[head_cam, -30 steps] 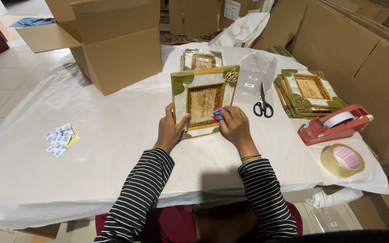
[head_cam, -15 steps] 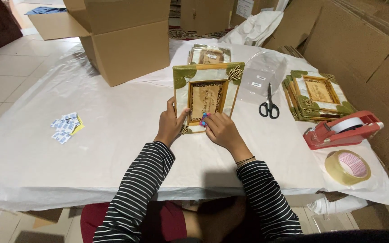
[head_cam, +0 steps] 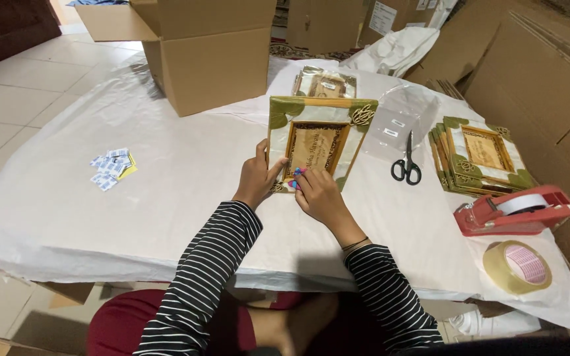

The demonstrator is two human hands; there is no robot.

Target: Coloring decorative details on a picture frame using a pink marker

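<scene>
Fingers: left hand (head_cam: pixel 256 179) is curled around the lower left edge of the framed plaque (head_cam: pixel 316 146), thumb on the front face, gripping it. Right hand (head_cam: pixel 318 194) has its fingertips pressed on the plaque's lower front edge and pinched closed on a small blue-and-pink piece (head_cam: pixel 297 175); what that piece is cannot be made out. Plaque is held tilted up off the table, facing the person, just ahead of both hands and roughly mid-table. It has green leaf corners, a wooden inner frame and a clear wrap.

Rest, big to small:
- Table (head_cam: pixel 166 198), covered with a white sheet, takes up most of the view.
- Flattened cardboard (head_cam: pixel 549 86) leaning along the right side.
- Open cardboard box (head_cam: pixel 209 62) on the far left part of the table, well apart from the hands.
- Stack of similar plaques (head_cam: pixel 479 156) to the right.
- Another wrapped plaque (head_cam: pixel 324 82) lying flat behind the held one.
- Clear plastic bags (head_cam: pixel 404 118) between the held plaque and the stack, with black-handled scissors (head_cam: pixel 407 165) lying on their near edge.
- Red tape dispenser (head_cam: pixel 512 209) near the right edge.
- Tape roll (head_cam: pixel 517 266) just in front of the dispenser.
- Small blue-and-white packets (head_cam: pixel 110 168) in a loose pile on the left, well apart from everything.
</scene>
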